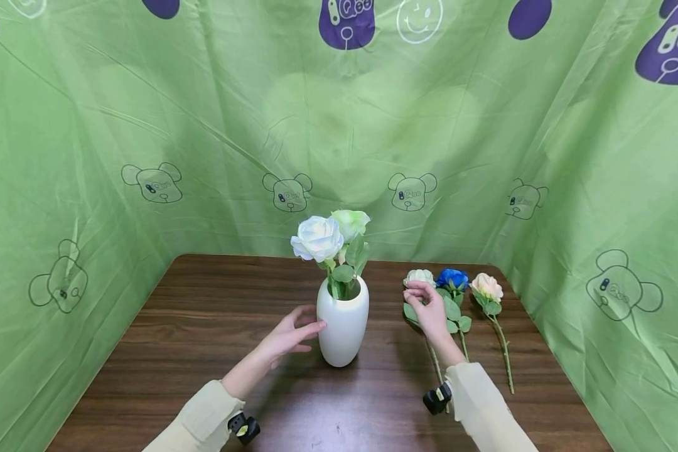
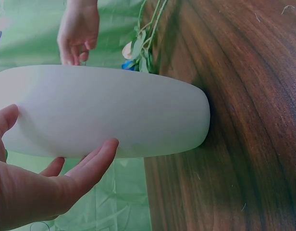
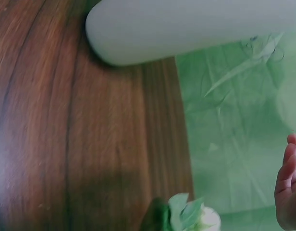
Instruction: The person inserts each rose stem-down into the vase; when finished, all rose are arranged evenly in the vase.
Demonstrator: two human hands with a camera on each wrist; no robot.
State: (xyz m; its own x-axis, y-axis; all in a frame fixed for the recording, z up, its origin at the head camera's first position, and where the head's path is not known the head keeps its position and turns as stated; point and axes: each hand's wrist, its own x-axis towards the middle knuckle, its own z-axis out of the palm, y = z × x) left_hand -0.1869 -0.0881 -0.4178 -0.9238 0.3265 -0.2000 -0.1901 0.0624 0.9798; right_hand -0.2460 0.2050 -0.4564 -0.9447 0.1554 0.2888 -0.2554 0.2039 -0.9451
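The vase (image 1: 341, 333) is coloured plain white. The roses (image 1: 318, 238) are tinted bluish white, pale green, creamy white, blue and pink. The brown table (image 1: 215, 314) is streaked with darker grain; the green curtain (image 1: 339, 138) is printed with bear outlines (image 1: 290, 193) and purple shapes (image 1: 530, 17).

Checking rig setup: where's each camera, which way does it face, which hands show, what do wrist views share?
Head: worn on the head, facing forward and down at table, white vase and green backdrop; left hand, right hand and sleeves show.
Left wrist: on that wrist, facing the vase, picture sideways; left hand close, right hand past the vase.
Right wrist: on that wrist, facing vase's lower part, also sideways; right hand partly in at right edge.
Shared by both wrists: vase, table, backdrop.
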